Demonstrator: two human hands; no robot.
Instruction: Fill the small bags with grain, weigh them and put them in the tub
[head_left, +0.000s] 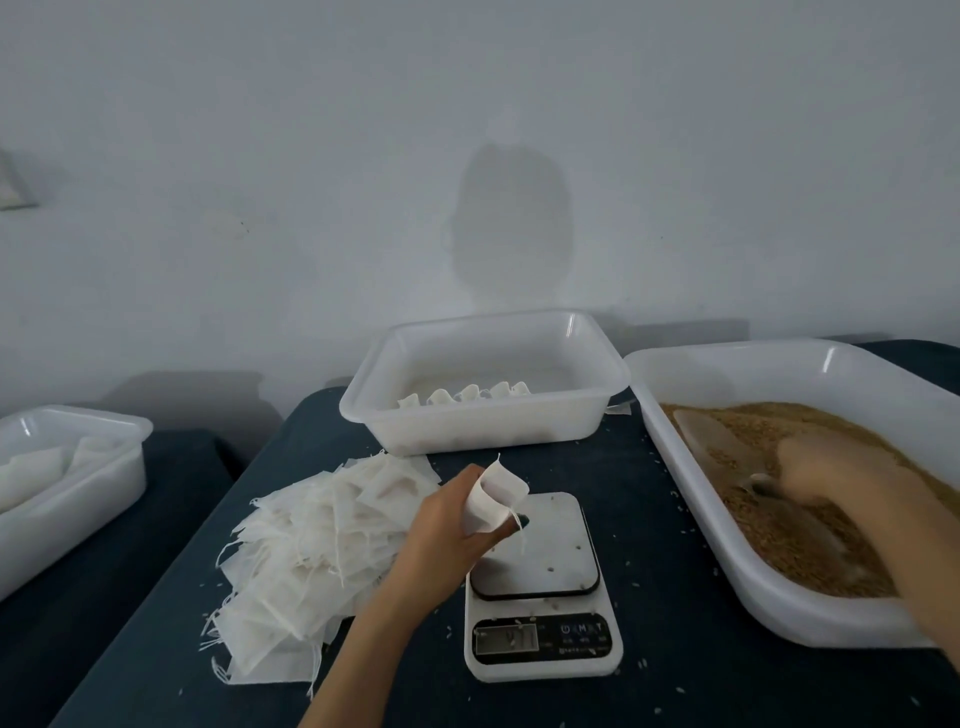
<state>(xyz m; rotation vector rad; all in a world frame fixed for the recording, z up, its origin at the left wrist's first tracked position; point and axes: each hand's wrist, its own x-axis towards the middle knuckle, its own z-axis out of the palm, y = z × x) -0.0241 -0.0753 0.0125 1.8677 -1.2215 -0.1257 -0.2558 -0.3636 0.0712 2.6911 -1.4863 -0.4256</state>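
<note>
Left hand (447, 525) pinches a small bag (493, 499) mouth-up over the scale (540, 587), ready for filling. Right hand (831, 478) blurred at the scoop (722, 441) in the grain tray (841, 618); grip unclear. Filled bags (467, 396) sit in the tub (483, 431), empties (322, 545) piled left of the scale, within reach

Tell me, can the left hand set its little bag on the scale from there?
Probably yes. The left hand holds the small bag over the scale, whose plate carries only a few stray grains; nothing stands between them.
</note>
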